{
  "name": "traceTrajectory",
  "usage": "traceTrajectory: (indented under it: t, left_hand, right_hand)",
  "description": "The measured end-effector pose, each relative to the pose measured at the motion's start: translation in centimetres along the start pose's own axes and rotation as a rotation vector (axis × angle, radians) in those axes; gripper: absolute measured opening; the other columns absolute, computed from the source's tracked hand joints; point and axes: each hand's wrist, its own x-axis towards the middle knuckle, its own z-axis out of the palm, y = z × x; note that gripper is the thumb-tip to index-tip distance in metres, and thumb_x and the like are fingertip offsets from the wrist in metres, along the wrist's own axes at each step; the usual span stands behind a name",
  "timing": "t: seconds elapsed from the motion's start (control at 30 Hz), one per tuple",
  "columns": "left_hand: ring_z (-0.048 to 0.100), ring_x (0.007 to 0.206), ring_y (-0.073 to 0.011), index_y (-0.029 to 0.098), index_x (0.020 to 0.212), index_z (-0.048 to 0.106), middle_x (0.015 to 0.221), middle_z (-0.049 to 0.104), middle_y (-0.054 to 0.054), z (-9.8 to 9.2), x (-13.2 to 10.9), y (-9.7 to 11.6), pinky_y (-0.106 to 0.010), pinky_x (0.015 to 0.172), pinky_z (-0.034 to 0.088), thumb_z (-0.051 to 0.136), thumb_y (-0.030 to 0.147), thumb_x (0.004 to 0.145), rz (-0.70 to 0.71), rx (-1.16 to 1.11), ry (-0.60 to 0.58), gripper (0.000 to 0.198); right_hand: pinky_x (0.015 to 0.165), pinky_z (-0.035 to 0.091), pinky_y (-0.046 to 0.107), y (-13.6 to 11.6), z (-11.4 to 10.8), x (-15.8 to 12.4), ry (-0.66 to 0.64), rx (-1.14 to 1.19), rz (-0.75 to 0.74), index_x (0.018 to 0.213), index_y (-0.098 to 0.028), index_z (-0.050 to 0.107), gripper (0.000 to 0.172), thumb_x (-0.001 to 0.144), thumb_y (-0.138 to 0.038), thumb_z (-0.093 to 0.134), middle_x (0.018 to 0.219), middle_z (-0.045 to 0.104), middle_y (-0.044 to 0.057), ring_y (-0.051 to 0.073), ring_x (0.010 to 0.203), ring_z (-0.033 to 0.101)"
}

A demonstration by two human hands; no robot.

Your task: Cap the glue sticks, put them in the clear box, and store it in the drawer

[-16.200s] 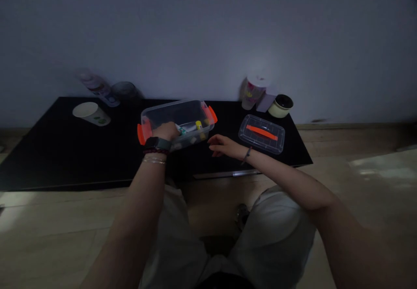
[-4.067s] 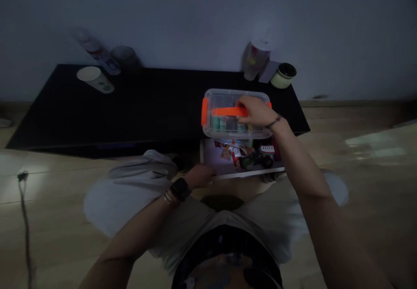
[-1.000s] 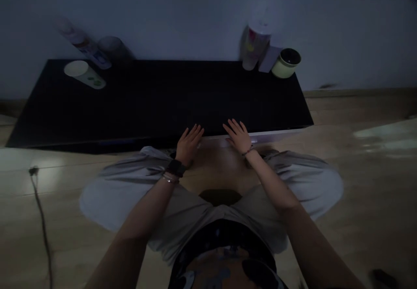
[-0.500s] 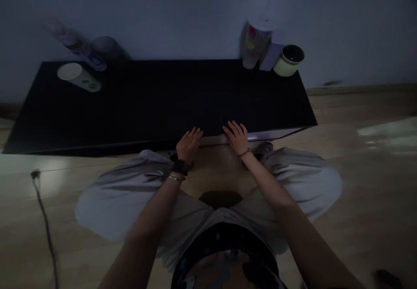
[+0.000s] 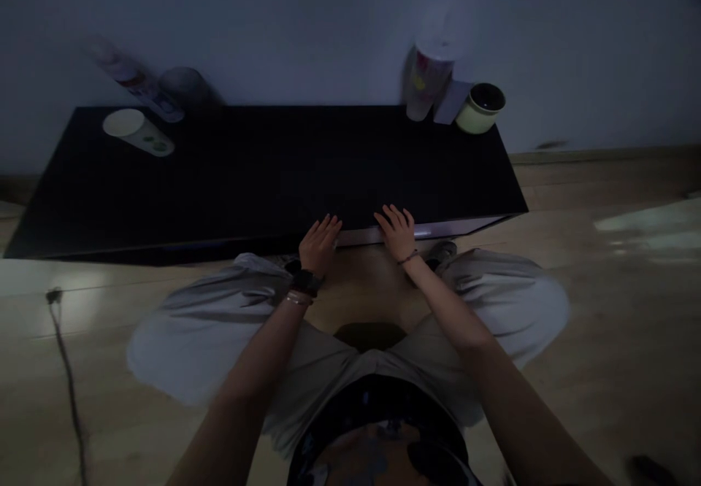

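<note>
Head view, looking forward and down from above the seated person's lap. I saw the left hand [image 5: 318, 247] and the right hand [image 5: 397, 232] open and released, palms down and fingers spread, with nothing grasped in either. Both hands lay at the front edge of a black low table [image 5: 246, 172], a little apart, and from my remote position I could not tell whether the fingertips pressed on it. The table's long axis ran across the view from left to right, its short ends pointing sideways, and it stood against a grey wall [image 5: 350, 12]. A pale strip [image 5: 454, 228] ran along its front edge beyond the right hand. A black smartwatch [image 5: 305, 282] circled the left wrist. At the far right corner of the table stood a clear plastic cup [image 5: 430, 81] and a pale green mug [image 5: 482, 110], upright and just beside a leaning card [image 5: 452, 103]. At the far left, a paper cup [image 5: 138, 132] lay on its side.
</note>
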Motion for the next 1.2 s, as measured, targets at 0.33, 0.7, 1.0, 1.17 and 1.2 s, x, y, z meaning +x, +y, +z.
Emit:
traceTrajectory:
  t: [0.33,0.7,1.0,1.17,1.2]
  left_hand:
    - [0.057,0.131,-0.0355,0.016,0.142,0.054,0.137,0.063,-0.017,-8.9,4.3,4.5,-0.055,0.111,0.041,0.064,0.023,0.085,-0.031,-0.25,-0.557,0.058]
    - [0.026,0.043,-0.0083,0.029,0.139,0.054,0.051,0.025,0.01,-12.0,12.3,6.2,-0.02,0.05,0.036,0.028,0.042,0.107,-0.426,-1.877,0.398,0.043]
    - [0.024,0.043,-0.0096,0.024,0.138,0.053,0.048,0.025,0.01,-7.3,12.3,4.5,-0.019,0.05,0.034,0.026,0.018,0.103,-0.574,-2.043,0.385,0.045]
    - [0.024,0.043,-0.0096,0.021,0.134,0.056,0.046,0.026,0.01,-8.6,12.4,5.3,-0.019,0.049,0.035,0.027,0.02,0.104,-0.551,-2.06,0.341,0.042]
    - [0.025,0.043,-0.0093,0.02,0.132,0.057,0.047,0.026,0.01,-9.5,12.2,5.6,-0.019,0.05,0.036,0.027,0.023,0.104,-0.555,-2.062,0.315,0.041]
  right_hand:
    - [0.097,0.048,0.042,-2.0,-11.7,3.1,-0.739,0.241,-0.107,0.133,-0.017,0.063,0.05,0.086,-0.031,0.072,0.129,0.065,0.017,0.03,0.119,0.061]
    - [0.053,0.031,0.026,-4.9,-14.5,7.0,0.164,1.815,0.137,0.144,-0.038,0.045,0.051,0.094,-0.045,0.051,0.058,0.018,-0.009,0.013,0.049,0.022]
    - [0.053,0.028,0.026,-3.0,-10.5,8.6,0.109,1.965,0.292,0.159,-0.042,0.017,0.078,0.089,-0.024,0.047,0.057,0.014,-0.009,0.015,0.05,0.022]
    - [0.053,0.026,0.026,-3.2,-11.4,8.5,0.097,1.948,0.37,0.16,-0.04,0.016,0.077,0.089,-0.027,0.045,0.055,0.012,-0.009,0.015,0.05,0.02]
    - [0.053,0.026,0.026,-3.3,-11.5,8.2,0.065,1.961,0.383,0.16,-0.039,0.018,0.075,0.09,-0.029,0.045,0.055,0.012,-0.01,0.015,0.05,0.019]
